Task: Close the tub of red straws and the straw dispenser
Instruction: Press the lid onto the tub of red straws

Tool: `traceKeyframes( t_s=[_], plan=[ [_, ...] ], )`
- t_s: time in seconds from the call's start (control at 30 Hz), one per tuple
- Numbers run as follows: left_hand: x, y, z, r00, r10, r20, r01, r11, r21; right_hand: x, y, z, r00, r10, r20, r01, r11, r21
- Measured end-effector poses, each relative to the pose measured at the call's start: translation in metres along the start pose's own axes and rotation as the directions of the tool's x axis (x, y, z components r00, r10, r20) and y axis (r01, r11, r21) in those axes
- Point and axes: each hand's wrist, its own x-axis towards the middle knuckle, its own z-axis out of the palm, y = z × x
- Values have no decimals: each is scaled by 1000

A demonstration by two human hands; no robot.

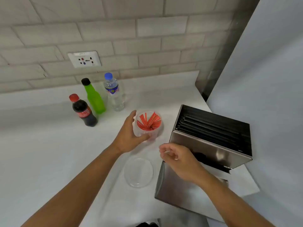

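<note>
A clear round tub point(158, 129) stands open on the white counter, with red straws point(148, 122) fanned out inside. My left hand point(129, 136) wraps around the tub's left side. The tub's clear round lid point(139, 172) lies flat on the counter nearer to me. To the right stands a steel straw dispenser point(211, 143), its top open and black straws point(209, 126) stacked inside. The dispenser's steel lid point(177, 190) lies flat in front of it. My right hand point(178, 158) hovers above that lid with fingers curled, pinching a thin pale sliver that I cannot identify.
A cola bottle point(83, 112), a green bottle point(94, 97) and a water bottle point(114, 94) stand behind the tub to the left. A wall socket point(84, 59) sits in the tiled wall. A pale panel point(262, 79) rises at the right.
</note>
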Motion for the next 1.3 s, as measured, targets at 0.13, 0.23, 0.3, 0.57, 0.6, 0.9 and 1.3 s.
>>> traceKeyframes(
  t_s=[0.13, 0.23, 0.3, 0.57, 0.6, 0.9, 1.3],
  plan=[
    [12, -12, 7, 982, -162, 96, 171, 980, -99, 11, 4, 17, 998, 62, 24, -61, 997, -53],
    [15, -10, 11, 981, -163, 102, 179, 969, -168, 15, 14, 24, 998, 66, 11, -65, 995, -81],
    [14, -8, 12, 988, -124, 91, 139, 975, -175, 16, 19, 25, 998, 69, 14, -67, 990, -122],
    [-2, -15, -16, 999, -37, -20, 33, 979, -203, 45, 16, 41, 994, -12, 105, 57, 897, -439],
    [-5, -14, -21, 1000, -21, -19, 17, 979, -204, 49, 14, 43, 992, -19, 124, 77, 870, -487],
    [-43, 5, -58, 994, -25, -111, 0, 975, -224, 67, 10, 69, 968, 14, 250, 185, 637, -748],
    [-63, 10, -54, 991, -14, -132, -23, 962, -271, 67, 7, 69, 970, -70, 233, 227, 602, -766]
  ],
)
